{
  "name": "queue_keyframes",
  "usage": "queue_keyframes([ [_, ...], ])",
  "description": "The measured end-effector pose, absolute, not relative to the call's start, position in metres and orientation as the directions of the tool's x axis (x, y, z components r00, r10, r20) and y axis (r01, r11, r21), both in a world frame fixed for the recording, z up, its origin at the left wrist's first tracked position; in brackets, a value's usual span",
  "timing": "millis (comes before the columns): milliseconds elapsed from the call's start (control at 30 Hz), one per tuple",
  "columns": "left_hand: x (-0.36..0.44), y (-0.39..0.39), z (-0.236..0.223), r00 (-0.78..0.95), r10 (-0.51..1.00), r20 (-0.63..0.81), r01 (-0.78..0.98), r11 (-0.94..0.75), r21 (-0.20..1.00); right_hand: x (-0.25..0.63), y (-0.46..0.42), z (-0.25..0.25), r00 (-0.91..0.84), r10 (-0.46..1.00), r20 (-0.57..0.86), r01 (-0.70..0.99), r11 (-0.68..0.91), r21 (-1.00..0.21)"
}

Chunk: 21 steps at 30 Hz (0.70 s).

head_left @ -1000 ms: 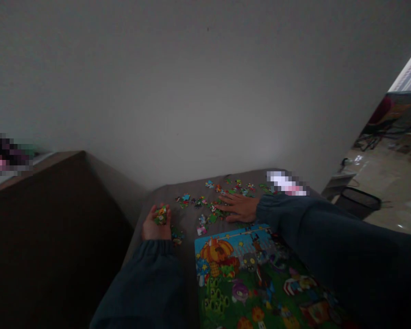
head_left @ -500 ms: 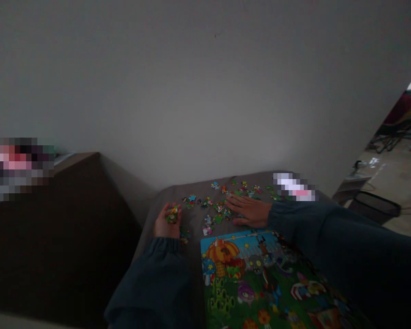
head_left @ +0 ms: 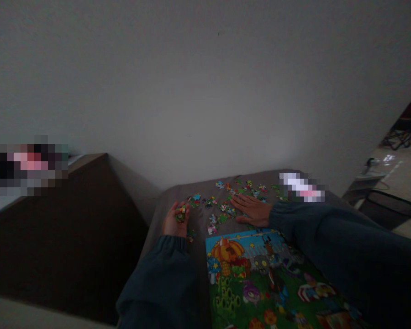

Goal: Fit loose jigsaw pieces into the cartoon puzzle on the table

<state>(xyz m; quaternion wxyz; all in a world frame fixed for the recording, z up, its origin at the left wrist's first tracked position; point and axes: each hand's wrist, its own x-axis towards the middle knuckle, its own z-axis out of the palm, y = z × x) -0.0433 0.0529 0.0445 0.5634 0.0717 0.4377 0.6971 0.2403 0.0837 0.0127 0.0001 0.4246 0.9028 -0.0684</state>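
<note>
Several puzzle pieces [head_left: 181,213] are cupped in my left hand [head_left: 175,223], its fingers curled around them, above the left part of the grey cloth-covered surface. My right hand [head_left: 252,211] lies palm down with fingers stretched out, over some of the loose puzzle pieces [head_left: 223,218] scattered across the cloth. What is under the right palm is hidden. Close to me, below both hands, lies a colourful picture board [head_left: 246,274] with a pumpkin and cartoon figures. A few more pieces [head_left: 191,236] rest beside my left wrist.
A dark brown cabinet [head_left: 61,228] stands at the left, with a blurred-out item on top. The grey cloth surface [head_left: 178,192] meets a plain wall [head_left: 192,91]. Another blurred-out item [head_left: 301,186] lies at its back right. A black-rimmed basket [head_left: 392,208] is farther right.
The whole view has shifted slightly, so everything sits a little farther right. Both hands keep nearly the same place over the cloth; the left still holds its pieces.
</note>
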Motion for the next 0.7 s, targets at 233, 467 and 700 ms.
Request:
queue_keyframes([
  [233, -0.043, 0.053, 0.042, -0.353, 0.855, -0.381, -0.707, 0.023, 0.707, 0.262, 0.07, 0.03, -0.649, 0.758, -0.068, 0.758, 0.635, -0.149],
  [467, -0.041, 0.053, 0.042, -0.354, 0.853, -0.383, -0.695, 0.035, 0.718, 0.288, 0.057, 0.015, -0.589, 0.799, -0.125, 0.806, 0.569, -0.162],
  [700, -0.038, 0.052, 0.045, -0.347, 0.859, -0.377, -0.672, 0.052, 0.739, 0.292, 0.059, 0.01, -0.59, 0.805, -0.061, 0.777, 0.545, -0.316],
])
